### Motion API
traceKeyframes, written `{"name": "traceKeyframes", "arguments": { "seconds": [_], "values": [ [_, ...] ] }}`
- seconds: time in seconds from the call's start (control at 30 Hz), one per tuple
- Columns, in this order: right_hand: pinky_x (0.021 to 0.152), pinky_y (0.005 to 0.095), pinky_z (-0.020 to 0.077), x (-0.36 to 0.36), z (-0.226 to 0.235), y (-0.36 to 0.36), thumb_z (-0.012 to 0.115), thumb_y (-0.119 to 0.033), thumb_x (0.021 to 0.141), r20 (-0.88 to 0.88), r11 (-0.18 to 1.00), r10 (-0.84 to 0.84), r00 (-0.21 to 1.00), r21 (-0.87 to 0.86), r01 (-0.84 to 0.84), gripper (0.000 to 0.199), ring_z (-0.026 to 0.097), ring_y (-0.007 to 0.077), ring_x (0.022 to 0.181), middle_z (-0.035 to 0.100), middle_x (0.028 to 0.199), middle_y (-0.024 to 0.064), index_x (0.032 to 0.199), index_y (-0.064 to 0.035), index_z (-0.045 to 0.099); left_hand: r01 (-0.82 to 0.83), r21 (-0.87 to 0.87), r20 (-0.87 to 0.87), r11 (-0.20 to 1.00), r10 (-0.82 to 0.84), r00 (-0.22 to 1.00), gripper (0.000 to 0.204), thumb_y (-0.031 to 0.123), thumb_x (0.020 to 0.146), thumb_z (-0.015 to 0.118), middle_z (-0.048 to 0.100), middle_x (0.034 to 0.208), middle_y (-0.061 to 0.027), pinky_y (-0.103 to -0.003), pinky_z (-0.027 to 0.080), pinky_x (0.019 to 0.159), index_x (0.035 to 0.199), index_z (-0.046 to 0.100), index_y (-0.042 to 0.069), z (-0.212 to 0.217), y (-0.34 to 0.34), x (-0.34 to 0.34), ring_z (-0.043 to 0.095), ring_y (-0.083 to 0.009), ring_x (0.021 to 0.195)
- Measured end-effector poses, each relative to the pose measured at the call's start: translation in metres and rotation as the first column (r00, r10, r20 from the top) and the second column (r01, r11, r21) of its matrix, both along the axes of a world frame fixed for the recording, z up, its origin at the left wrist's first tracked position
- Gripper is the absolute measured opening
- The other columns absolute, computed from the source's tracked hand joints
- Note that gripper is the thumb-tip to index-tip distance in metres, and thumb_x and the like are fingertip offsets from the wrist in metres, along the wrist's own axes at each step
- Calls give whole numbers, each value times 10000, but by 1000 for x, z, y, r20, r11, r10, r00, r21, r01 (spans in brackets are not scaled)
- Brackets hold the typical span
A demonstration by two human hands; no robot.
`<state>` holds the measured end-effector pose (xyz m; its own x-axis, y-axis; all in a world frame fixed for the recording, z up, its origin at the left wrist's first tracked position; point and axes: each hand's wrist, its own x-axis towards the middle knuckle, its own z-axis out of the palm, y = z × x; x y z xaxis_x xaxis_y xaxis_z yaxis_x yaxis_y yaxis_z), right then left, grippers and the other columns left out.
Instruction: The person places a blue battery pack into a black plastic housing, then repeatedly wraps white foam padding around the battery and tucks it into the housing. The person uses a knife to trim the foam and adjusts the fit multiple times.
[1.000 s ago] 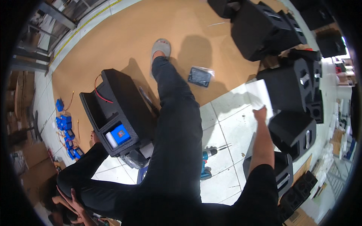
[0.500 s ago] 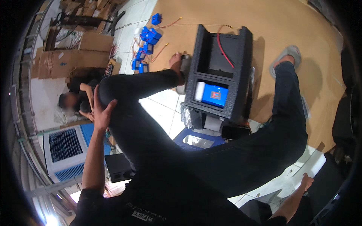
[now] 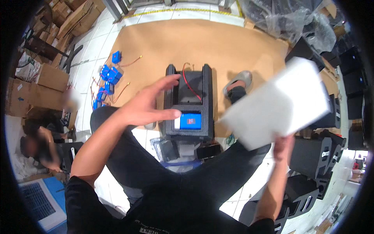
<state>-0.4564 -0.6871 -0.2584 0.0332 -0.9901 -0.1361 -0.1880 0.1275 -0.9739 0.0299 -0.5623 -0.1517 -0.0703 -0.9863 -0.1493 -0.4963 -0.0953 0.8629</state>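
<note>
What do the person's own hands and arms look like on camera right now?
The left hand and right hand are gloveless, the right one blurred. The left forearm and right forearm are bare, with no watch or band visible. Above them are short, black left and right sleeves.

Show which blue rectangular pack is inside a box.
The blue rectangular pack in the near end of the black textured box; the other blue packs lie grouped outside, to the box's left.

White tiled floor [image 3: 91, 46], brown cardboard sheet [image 3: 218, 43] on it. Black cabinet [image 3: 209, 113] on sheet. Left of cabinet: wired blue packs [image 3: 112, 75]. Near side of cabinet: plastic-wrapped dark part [image 3: 166, 149]. Right: black boxes [image 3: 309, 156].
</note>
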Motion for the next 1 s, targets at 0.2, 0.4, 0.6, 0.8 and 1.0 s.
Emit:
{"name": "traceKeyframes", "arguments": {
  "seconds": [0.2, 0.4, 0.6, 0.8, 1.0],
  "values": [
    [988, 386, 530, 214, -37, 91, 883, -218, 837, 432, 718, 567, 702, 158, -678, 724, 588, 217, 1242, 613, 1378, 108, 1444, -17, 543, 22, 233, -358, 972, 65, 932, 989, 391, 811, 872, 554, 1465, -189, -433, 436, 1130, 1576, 367, 19, -28, -17, 26, 515, -295, 1369],
    [886, 340, 566, 201, -98, -12, 796, -262, 919, -54, 660, 738, 673, 269, -702, 557, 705, 180, 990, 743, 1060, 79, 1381, 8, 640, -199, 392, -207, 898, 297, 932, 691, 313, 821, 856, 702, 1240, -155, -374, 517, 997, 1387, 616, -2, -73, 18, 96, 670, -242, 1124],
    [983, 419, 553, 170, -176, -82, 808, -394, 866, -653, 817, 570, 498, 392, -422, 638, 727, 359, 1093, 736, 1171, 256, 1317, 37, 678, -179, 313, 95, 933, 157, 983, 715, 312, 758, 915, 684, 1164, -171, -419, 444, 1081, 1394, 655, 113, -94, 16, 94, 634, -335, 1180],
    [1037, 441, 530, 171, -226, -59, 838, -426, 831, -691, 726, 684, 232, 616, -307, 664, 684, 391, 1184, 693, 1282, 273, 1280, 42, 695, 361, -43, 711, 931, -225, 667, 859, 188, 584, 923, 699, 1203, -183, -445, 517, 992, 1397, 657, 106, -42, -27, 75, 664, -390, 1110],
    [1103, 487, 482, 167, -250, -68, 753, -428, 918, -491, 491, 869, 63, 841, -225, 598, 590, 351, 1349, 629, 1454, 154, 1385, -65, 667, 365, 417, 737, 833, -544, 400, 847, 328, 646, 900, 707, 1148, -194, -455, 532, 992, 1421, 648, 96, -16, -89, 25, 692, -356, 1075]
  ]
}}
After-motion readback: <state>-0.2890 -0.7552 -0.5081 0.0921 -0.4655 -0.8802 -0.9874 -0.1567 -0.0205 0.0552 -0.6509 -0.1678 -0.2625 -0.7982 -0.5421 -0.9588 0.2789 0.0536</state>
